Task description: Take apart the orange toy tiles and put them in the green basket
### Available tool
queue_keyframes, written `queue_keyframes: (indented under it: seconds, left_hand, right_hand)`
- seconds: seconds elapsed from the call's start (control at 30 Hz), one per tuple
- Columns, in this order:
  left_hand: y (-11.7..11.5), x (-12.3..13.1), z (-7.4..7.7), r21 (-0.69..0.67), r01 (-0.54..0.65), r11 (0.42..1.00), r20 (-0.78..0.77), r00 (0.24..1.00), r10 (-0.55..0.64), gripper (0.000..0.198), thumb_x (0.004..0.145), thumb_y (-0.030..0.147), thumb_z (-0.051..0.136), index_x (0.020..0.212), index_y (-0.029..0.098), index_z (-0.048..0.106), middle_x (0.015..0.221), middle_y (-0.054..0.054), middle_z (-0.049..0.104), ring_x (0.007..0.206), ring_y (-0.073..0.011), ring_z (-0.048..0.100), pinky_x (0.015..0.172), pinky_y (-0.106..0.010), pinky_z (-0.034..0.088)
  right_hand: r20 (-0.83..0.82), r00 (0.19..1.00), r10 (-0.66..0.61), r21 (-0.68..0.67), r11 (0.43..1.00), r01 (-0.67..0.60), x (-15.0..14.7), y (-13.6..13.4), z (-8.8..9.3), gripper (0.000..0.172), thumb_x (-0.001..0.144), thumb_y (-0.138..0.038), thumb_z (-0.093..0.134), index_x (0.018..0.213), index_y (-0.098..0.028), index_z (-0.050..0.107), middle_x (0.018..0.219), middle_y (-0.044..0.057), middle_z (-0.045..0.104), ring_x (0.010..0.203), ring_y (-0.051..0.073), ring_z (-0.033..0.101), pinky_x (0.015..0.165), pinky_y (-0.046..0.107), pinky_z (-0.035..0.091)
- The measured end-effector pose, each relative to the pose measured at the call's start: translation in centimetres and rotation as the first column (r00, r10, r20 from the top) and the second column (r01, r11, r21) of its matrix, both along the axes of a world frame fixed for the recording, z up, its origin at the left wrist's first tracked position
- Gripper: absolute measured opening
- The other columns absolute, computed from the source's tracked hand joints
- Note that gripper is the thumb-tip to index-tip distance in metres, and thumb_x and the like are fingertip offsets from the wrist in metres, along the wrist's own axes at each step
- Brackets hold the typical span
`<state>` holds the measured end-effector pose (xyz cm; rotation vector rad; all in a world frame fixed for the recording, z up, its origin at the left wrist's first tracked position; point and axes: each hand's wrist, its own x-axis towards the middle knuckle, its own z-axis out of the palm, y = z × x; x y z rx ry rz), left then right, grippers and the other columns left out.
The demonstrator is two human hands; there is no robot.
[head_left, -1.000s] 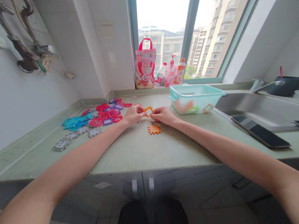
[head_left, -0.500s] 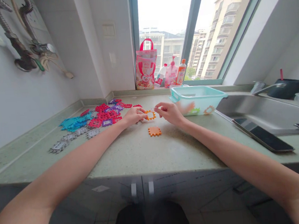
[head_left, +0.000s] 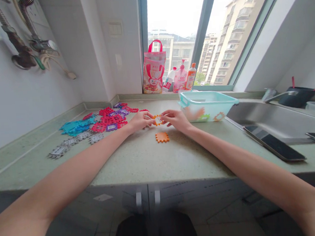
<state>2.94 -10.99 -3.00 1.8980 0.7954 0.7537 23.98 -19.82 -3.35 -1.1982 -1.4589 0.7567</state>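
My left hand (head_left: 140,121) pinches the left side of an orange, frame-shaped toothed building tile (head_left: 158,124), held up off the counter. At the frame's right side, the fingers of my right hand (head_left: 177,120) are closed on a small whitish piece (head_left: 159,120). That piece lies against the frame's opening; whether it sits inside cannot be made out. Just in front of both hands, a solid orange toothed tile (head_left: 162,137) lies flat on the counter. Left of my left hand is a heap of red and purple tiles (head_left: 109,122).
Blue tiles (head_left: 77,127) and grey tiles (head_left: 59,151) lie at the left. A translucent teal bin (head_left: 209,96) with a few pieces stands right of my hands. Beyond it are a steel sink (head_left: 257,120) and a phone (head_left: 274,142). A bag (head_left: 155,72) and several bottles line the windowsill.
My right hand has moved left, bringing the small whitish piece from beside the orange frame onto its opening. My left hand keeps its pinch on the frame. The view has shifted slightly.
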Motion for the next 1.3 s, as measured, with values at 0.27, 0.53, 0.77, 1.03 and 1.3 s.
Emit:
queue_keyframes:
  seconds: [0.27,0.53,0.77,1.03,1.3]
  left_hand:
    - [-0.4,0.0,0.2,-0.001,0.003,1.000,-0.016,1.000,-0.003,0.033,0.076,0.033,0.088,0.089,0.017,0.063,0.075,-0.006,0.078,0.052,-0.0106,0.059,0.046,-0.020,0.034]
    - [-0.7,0.3,0.4,0.007,-0.037,0.999,-0.033,0.999,0.037,0.023,0.078,0.023,0.084,0.088,0.015,0.065,0.077,-0.008,0.079,0.058,-0.0127,0.064,0.048,-0.020,0.039]
    - [-0.8,0.3,0.4,0.005,-0.020,1.000,-0.026,0.999,0.020,0.026,0.076,0.021,0.087,0.088,0.015,0.065,0.075,-0.007,0.078,0.061,-0.0137,0.067,0.056,-0.022,0.047]
    - [0.2,0.5,-0.6,0.017,0.036,0.999,0.051,0.998,-0.037,0.029,0.073,0.021,0.087,0.086,0.016,0.062,0.076,-0.006,0.078,0.066,-0.0155,0.071,0.061,-0.025,0.051]
    - [-0.4,0.3,-0.4,0.340,0.046,0.939,-0.029,0.999,-0.038,0.023,0.078,0.023,0.081,0.087,0.018,0.061,0.086,-0.006,0.078,0.082,-0.0202,0.076,0.072,-0.028,0.054]
  right_hand:
    - [0.040,0.999,-0.002,-0.010,1.000,0.002,-0.3,0.7,-0.7,0.032,0.076,-0.047,0.087,0.086,-0.019,0.074,0.077,0.004,0.077,0.069,0.017,0.073,0.049,0.020,0.053]
    - [0.115,0.992,-0.048,0.036,0.998,0.044,-0.5,0.5,-0.9,0.028,0.080,-0.044,0.085,0.090,-0.021,0.071,0.074,0.002,0.077,0.064,0.015,0.072,0.058,0.024,0.059]
    - [0.120,0.993,-0.011,0.035,0.999,0.007,-0.4,0.6,-1.0,0.028,0.079,-0.042,0.083,0.086,-0.020,0.068,0.071,0.002,0.076,0.062,0.015,0.070,0.060,0.024,0.058]
    - [0.226,0.971,-0.075,0.055,0.996,0.064,-0.5,0.6,-0.5,0.020,0.079,-0.035,0.080,0.081,-0.021,0.067,0.064,-0.001,0.071,0.057,0.014,0.067,0.054,0.022,0.051]
    - [0.088,0.995,-0.037,-0.068,0.997,0.043,-0.6,0.7,-0.1,0.021,0.074,-0.027,0.086,0.075,-0.021,0.066,0.061,-0.001,0.072,0.057,0.016,0.069,0.056,0.025,0.058]
